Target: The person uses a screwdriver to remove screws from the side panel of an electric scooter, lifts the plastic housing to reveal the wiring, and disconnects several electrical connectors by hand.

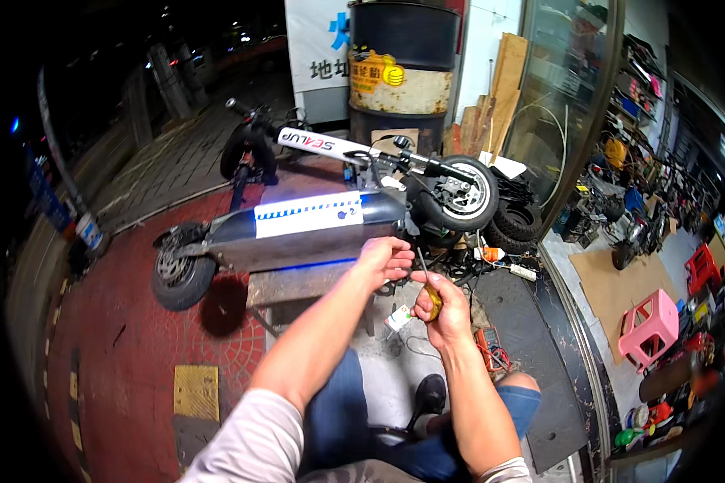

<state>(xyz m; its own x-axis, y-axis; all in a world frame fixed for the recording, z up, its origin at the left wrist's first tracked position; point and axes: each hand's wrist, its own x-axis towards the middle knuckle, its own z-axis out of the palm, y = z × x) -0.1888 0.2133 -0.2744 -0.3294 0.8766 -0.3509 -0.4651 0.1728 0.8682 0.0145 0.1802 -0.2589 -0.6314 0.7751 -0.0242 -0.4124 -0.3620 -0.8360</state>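
An electric scooter lies folded on its side, its dark deck [314, 225] resting on a small bench [290, 288]. My left hand [385, 259] is at the deck's right end, palm turned right, fingers loosely bent and apart, with nothing visible in them. My right hand [445, 310] is closed around the yellow handle of a screwdriver [434, 303]. Its thin shaft points up and away, near my left fingertips. Past the hands sits the scooter's front wheel [467, 193]; the rear wheel [181, 278] overhangs the bench at left. A white stem [322, 145] lies behind the deck.
Tyres [514, 225] are piled beside the front wheel. A multimeter [488, 346] with red leads lies right of my knee, and an orange-and-white bottle [489, 253] lies beyond my right hand. Behind stands a metal drum [403, 72]. Through the doorway is a pink stool [648, 330].
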